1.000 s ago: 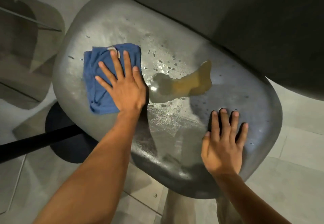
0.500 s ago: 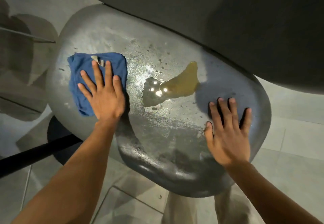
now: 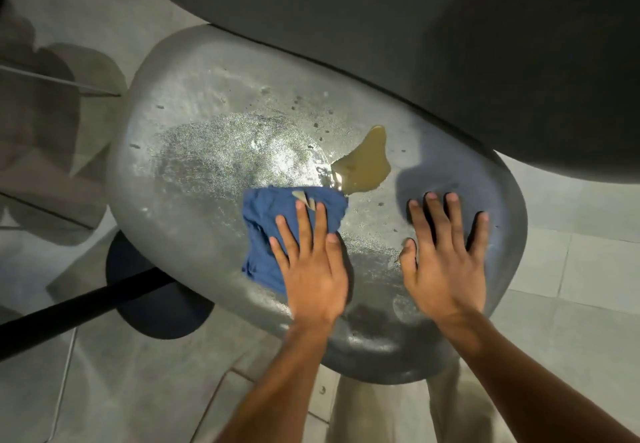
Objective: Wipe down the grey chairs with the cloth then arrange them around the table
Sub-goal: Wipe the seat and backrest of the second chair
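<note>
Seat of one grey oval speckled chair (image 3: 214, 151), long axis running upper left to lower right, partly under one dark table (image 3: 450, 44). One crumpled blue cloth (image 3: 266, 231) lies mid-seat, touching one yellowish puddle (image 3: 367, 162). Left hand (image 3: 311, 269) presses cloth, fingers straight. Right hand (image 3: 446, 269) flat on seat, fingers spread, holding nothing.

both arms extended; left hand (image 3: 313, 271) flat, fingers (image 3: 304, 224) spread; right hand (image 3: 445, 266) flat, splayed.
</note>
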